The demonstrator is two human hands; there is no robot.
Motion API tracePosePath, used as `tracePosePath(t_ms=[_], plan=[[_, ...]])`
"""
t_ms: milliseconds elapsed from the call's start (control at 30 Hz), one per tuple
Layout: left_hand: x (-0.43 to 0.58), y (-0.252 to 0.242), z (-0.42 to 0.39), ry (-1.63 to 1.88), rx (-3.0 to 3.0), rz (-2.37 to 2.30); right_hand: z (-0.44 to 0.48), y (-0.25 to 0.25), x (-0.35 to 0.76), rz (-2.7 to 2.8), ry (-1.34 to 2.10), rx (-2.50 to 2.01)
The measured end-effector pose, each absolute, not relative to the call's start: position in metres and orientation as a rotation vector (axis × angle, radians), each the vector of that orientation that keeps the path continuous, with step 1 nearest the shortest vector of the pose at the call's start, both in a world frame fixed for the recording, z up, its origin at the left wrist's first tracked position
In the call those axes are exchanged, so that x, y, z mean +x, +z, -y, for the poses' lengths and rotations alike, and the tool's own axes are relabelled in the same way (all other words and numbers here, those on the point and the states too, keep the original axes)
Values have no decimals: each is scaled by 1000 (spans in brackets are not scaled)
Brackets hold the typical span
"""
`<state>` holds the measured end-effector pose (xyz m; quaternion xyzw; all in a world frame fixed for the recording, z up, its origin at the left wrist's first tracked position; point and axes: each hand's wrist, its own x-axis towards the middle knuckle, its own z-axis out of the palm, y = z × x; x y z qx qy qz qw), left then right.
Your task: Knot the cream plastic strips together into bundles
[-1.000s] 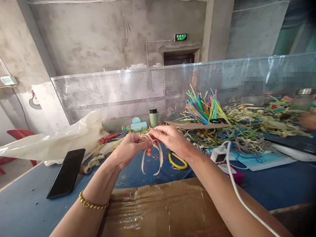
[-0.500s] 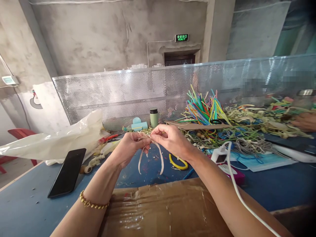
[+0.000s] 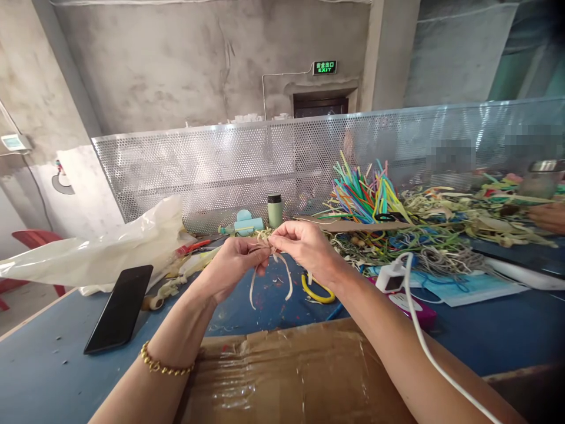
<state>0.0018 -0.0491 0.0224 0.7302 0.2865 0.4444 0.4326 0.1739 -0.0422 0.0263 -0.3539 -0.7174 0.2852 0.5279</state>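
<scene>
My left hand (image 3: 242, 259) is closed, thumb and fingers pinching pale, thin strips (image 3: 288, 280) at the middle of the view. Two strip ends dangle below the fingers in loose curves. Close beside it, my right hand (image 3: 302, 244) is closed in a pinch on the same strips, with its fingertips touching the left ones. Another short pale end hangs under the right palm. The spot where the strips meet is mostly covered by my fingers. Below my hands lies a yellow-handled tool (image 3: 318, 292), partly hidden by my right wrist.
A black phone (image 3: 119, 309) and a clear plastic bag (image 3: 101, 247) lie left. A green bottle (image 3: 275, 212) stands behind my hands. Right are colourful strips (image 3: 366, 188), a white charger (image 3: 391, 277) with cable and a blue mask (image 3: 477, 287). Cardboard (image 3: 282, 377) lies in front; another person's hand (image 3: 549, 215) shows far right.
My hands stay almost in place, with small finger movements at the strips. The dangling ends have shifted slightly, and a short pale end now shows beneath my right hand.
</scene>
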Motion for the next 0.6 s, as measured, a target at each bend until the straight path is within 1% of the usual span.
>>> tracePosePath(t_ms=[300, 600], plan=[[4, 24, 52, 1077, 1597, -667, 43, 28, 172, 1658, 808, -803], [5, 29, 57, 1124, 1519, -680, 47, 30, 172, 1608, 836, -776]])
